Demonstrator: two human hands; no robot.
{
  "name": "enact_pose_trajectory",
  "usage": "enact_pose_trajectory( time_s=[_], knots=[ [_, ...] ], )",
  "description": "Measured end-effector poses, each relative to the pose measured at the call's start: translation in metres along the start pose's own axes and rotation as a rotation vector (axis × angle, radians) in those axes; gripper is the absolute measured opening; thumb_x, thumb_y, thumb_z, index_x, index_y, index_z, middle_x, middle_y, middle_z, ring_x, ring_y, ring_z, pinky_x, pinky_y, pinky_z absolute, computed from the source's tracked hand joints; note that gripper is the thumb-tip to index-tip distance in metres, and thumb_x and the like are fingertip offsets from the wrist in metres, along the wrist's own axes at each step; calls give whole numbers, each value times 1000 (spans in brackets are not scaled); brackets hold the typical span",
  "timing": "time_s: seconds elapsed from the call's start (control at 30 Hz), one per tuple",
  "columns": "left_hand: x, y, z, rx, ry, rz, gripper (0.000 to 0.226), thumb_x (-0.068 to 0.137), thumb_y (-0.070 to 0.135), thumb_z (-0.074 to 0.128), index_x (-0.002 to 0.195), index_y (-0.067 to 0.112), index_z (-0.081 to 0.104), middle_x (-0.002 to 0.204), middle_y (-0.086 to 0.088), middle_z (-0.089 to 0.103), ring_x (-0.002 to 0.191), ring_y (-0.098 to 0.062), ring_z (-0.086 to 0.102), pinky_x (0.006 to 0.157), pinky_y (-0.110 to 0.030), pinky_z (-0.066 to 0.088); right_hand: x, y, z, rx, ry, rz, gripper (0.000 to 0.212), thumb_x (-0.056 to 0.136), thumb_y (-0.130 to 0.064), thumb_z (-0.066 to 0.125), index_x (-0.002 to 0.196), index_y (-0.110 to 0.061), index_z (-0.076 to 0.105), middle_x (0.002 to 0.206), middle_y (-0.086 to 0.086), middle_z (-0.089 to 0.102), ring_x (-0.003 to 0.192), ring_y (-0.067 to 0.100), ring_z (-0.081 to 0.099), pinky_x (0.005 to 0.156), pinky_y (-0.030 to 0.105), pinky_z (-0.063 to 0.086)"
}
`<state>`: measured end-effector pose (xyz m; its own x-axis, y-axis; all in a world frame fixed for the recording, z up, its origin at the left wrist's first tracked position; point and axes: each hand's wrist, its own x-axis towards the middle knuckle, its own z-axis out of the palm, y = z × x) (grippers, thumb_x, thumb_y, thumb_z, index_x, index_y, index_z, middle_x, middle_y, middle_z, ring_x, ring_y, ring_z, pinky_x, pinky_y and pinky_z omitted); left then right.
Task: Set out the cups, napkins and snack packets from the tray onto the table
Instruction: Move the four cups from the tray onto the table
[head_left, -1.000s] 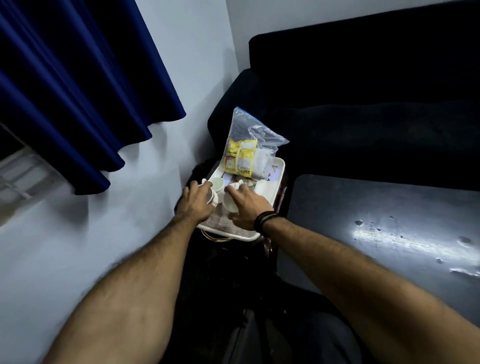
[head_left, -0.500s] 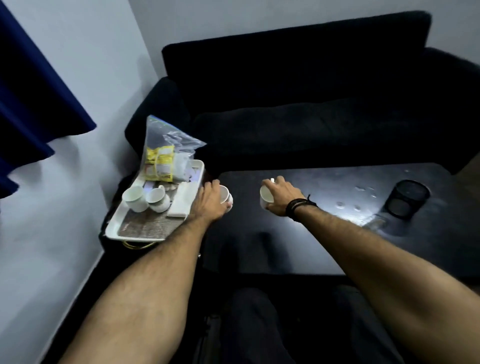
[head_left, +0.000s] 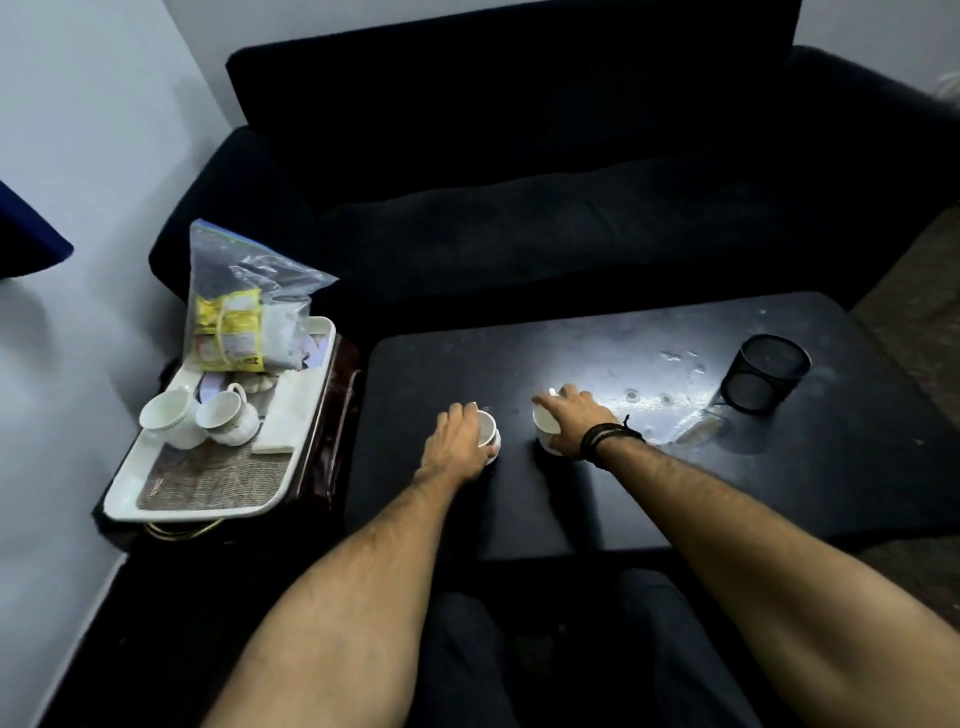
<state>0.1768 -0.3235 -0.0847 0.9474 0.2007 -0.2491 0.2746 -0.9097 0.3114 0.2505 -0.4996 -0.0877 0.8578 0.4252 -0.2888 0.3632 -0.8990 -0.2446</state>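
My left hand (head_left: 457, 441) grips a white cup (head_left: 489, 435) resting on the black table (head_left: 571, 499). My right hand (head_left: 574, 421) holds a second white cup (head_left: 543, 434) just to its right, also down on the table. The white tray (head_left: 171, 506) sits on a small stand to the left of the table. On it stand two more white cups (head_left: 169, 415) (head_left: 228, 413), a folded white napkin (head_left: 288, 415) along its right side, and a clear bag of yellow snack packets (head_left: 236, 322) at the far end.
A black mesh cup (head_left: 766, 374) stands at the table's far right. A dark sofa (head_left: 519, 182) runs behind the table. A white wall (head_left: 78, 156) lies to the left of the tray. A glare patch marks the tabletop by my right hand.
Both hands lifted a cup each off the tray, carried them right over the table and have lowered them onto its surface. My view turned right with them.
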Motion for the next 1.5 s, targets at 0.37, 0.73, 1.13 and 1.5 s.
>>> enact_pose_trajectory(
  time_s=[0.37, 0.73, 1.13, 1.5],
  knots=[
    [24, 5, 10, -75, 44, 6, 63, 87, 43, 67, 132, 7, 44, 128, -12, 47, 120, -29, 49, 95, -43, 48, 18, 6, -1, 56, 6, 19, 63, 86, -23, 64, 143, -28, 38, 141, 15, 38, 125, 39, 46, 99, 51, 48],
    [28, 13, 15, -51, 89, -8, 64, 88, 42, 67, 134, 5, 43, 129, -13, 47, 120, -29, 51, 95, -41, 48, 14, 7, 0, 49, 5, 25, 67, 86, -25, 66, 145, -30, 35, 139, 16, 39, 122, 39, 48, 97, 50, 49],
    [20, -15, -34, 11, 130, 30, 80, 83, 43, 69, 144, 8, 32, 140, -13, 42, 133, -31, 42, 102, -43, 42, 14, -48, -31, 21, 221, -95, 65, 87, -42, 62, 142, -17, 38, 150, 16, 32, 135, 36, 37, 107, 47, 38],
    [-19, -167, -119, 35, 433, -269, 54, 84, 16, 60, 135, 9, 43, 134, -17, 48, 125, -36, 48, 103, -44, 40, 38, -234, -29, 134, 194, -435, 53, 86, -42, 63, 131, -17, 48, 127, 13, 50, 117, 35, 50, 95, 48, 46]
  ],
)
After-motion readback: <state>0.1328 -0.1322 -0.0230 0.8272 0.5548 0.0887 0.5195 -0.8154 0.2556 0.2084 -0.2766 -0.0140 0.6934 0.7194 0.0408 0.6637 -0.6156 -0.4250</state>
